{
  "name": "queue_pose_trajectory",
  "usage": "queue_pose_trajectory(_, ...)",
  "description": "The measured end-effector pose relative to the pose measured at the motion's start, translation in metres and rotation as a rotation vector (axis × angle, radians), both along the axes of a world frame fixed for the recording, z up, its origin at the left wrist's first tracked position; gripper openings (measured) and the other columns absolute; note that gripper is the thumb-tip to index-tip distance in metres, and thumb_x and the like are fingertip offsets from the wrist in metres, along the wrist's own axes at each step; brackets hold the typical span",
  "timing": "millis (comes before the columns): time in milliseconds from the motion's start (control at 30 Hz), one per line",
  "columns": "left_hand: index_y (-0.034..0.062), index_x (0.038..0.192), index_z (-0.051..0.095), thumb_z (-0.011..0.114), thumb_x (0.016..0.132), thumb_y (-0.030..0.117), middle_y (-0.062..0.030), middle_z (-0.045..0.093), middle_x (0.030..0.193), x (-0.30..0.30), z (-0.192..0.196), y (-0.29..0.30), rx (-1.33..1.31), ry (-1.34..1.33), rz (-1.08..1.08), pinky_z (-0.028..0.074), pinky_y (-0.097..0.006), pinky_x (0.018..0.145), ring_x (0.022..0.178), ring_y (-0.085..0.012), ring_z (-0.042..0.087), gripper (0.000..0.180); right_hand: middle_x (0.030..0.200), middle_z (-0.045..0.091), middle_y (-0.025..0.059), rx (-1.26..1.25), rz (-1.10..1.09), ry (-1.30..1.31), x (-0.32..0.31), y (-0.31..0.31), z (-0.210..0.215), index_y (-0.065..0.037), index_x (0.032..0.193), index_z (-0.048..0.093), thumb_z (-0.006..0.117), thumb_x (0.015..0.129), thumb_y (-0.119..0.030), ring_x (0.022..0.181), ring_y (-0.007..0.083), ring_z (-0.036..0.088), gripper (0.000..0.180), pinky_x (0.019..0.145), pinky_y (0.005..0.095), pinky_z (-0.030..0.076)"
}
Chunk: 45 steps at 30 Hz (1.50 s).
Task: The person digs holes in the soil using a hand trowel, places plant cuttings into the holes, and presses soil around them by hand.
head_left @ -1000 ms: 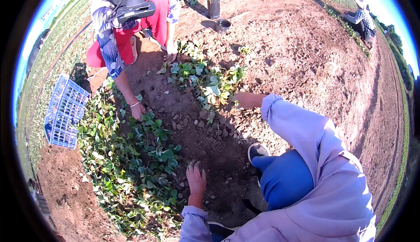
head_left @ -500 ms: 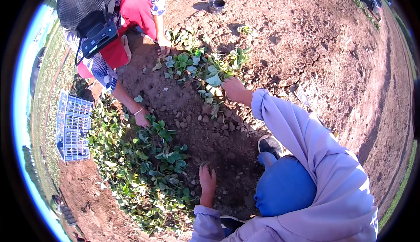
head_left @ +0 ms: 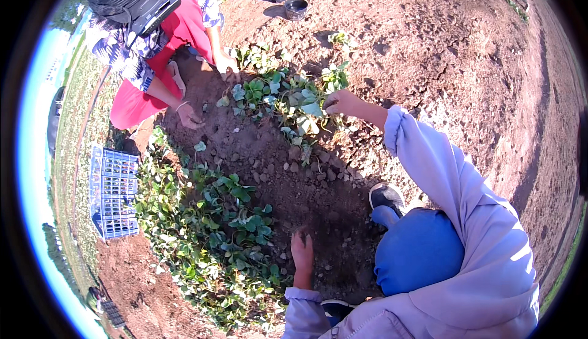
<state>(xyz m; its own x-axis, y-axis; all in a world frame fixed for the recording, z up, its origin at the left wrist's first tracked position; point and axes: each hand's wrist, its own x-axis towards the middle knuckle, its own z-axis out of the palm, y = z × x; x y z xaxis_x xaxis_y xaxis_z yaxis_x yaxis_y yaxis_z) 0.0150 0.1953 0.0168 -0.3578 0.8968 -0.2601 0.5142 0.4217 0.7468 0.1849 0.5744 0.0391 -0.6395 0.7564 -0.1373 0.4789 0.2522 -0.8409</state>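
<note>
Looks partway done: shows soil (head_left: 257,149) bare between remaining plants (head_left: 202,222), right grip (head_left: 344,103) at leaves (head_left: 312,108), closure and hold unclear, left grip (head_left: 302,252) loosely curled, seemingly empty.

Downward fisheye view from head height

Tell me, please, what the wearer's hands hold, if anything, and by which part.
Whether the right hand grips the leaves beside it cannot be told; the left hand holds nothing visible.

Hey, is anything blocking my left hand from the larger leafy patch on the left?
Nothing visible is: only a strip of soil lies between your left hand and the leafy patch.
</note>
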Motion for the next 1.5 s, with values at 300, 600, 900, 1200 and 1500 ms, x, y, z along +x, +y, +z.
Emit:
queue_pose_trajectory(300, -0.0005, 0.096, 0.053, 0.046, 0.076, 0.004, -0.0137, 0.055, 0.091, 0.020, 0.000, 0.005, 0.008, -0.164, 0.050, 0.041, -0.029, 0.076, 0.086, -0.0225, 0.054, 0.022, 0.085, 0.056, 0.0117, 0.199, 0.506, -0.508, 0.056, -0.003, -0.004, -0.004, 0.096, 0.056, 0.054, 0.068, -0.012, 0.077, 0.0234, 0.053, 0.029, 0.069, 0.0334, 0.041)
queue_pose_trajectory(600, 0.0006, 0.096, 0.054, 0.045, 0.077, 0.005, -0.0136, 0.055, 0.090, 0.021, -0.001, 0.005, -0.030, -0.156, 0.025, 0.042, -0.030, 0.074, 0.084, -0.0238, 0.054, 0.021, 0.108, 0.045, 0.0188, 0.047, 0.067, -0.301, -0.014, -0.007, -0.024, -0.006, 0.109, 0.049, 0.056, 0.071, -0.029, 0.096, 0.0313, 0.047, 0.046, 0.082, 0.0366, 0.037)
queue_pose_trajectory(900, -0.0009, 0.096, 0.054, 0.045, 0.078, 0.006, -0.0116, 0.057, 0.089, 0.002, -0.009, 0.012, -0.018, -0.278, 0.174, 0.041, -0.028, 0.075, 0.084, -0.0202, 0.054, 0.021, 0.083, 0.060, 0.0062, -0.367, -0.170, 0.285, -0.012, 0.000, 0.034, -0.002, 0.098, 0.057, 0.061, 0.070, -0.014, 0.073, 0.0152, 0.056, 0.030, 0.064, 0.0238, 0.045)
queue_pose_trajectory(1200, -0.0001, 0.114, 0.038, 0.052, 0.076, 0.002, -0.0084, 0.046, 0.104, 0.002, 0.046, 0.086, 0.369, -0.265, 0.248, 0.037, -0.028, 0.082, 0.093, -0.0158, 0.046, 0.041, 0.108, 0.051, 0.0125, -1.013, 0.178, 0.742, 0.001, -0.033, 0.116, 0.003, 0.107, 0.046, 0.050, 0.082, -0.017, 0.096, 0.0225, 0.051, 0.033, 0.080, 0.0329, 0.045)
queue_pose_trajectory(1500, -0.0001, 0.102, 0.049, 0.056, 0.075, 0.010, -0.0113, 0.054, 0.095, 0.004, 0.060, 0.124, 0.171, -0.199, -0.012, 0.038, -0.031, 0.080, 0.088, -0.0262, 0.051, 0.030, 0.103, 0.052, 0.0131, -1.073, 0.473, 0.510, -0.042, -0.093, 0.118, 0.006, 0.111, 0.043, 0.050, 0.081, -0.016, 0.088, 0.0181, 0.054, 0.038, 0.078, 0.0313, 0.045)
